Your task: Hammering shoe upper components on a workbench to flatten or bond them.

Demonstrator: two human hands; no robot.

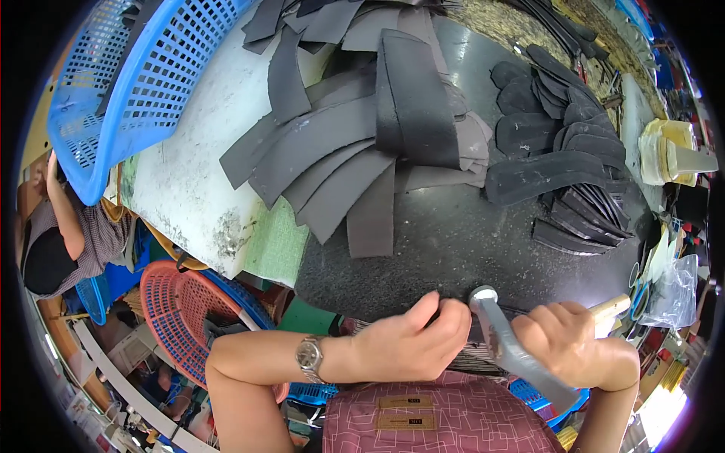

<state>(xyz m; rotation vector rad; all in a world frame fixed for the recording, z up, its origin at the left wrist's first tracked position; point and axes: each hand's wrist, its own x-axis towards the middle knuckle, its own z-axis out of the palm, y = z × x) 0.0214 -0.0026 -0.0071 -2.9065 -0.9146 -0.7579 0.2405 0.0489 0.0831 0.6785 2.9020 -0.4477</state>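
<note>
My right hand is wrapped around the pale wooden handle of a hammer, whose grey metal head has a round face resting at or just over the near edge of the black work surface. Beside it, my left hand is closed with the fingers curled in. Whatever it pinches, if anything, is hidden behind the fingers. A silver watch is on that wrist. Farther away lie fanned dark grey strips, with a wider black folded piece on top. To the right are overlapping black sole-shaped pieces.
A blue plastic basket stands at the upper left, and a red basket sits below the table's left side. Another person's arm shows at far left. A yellowish container with a brush-like tool stands at right, near a clear plastic bag.
</note>
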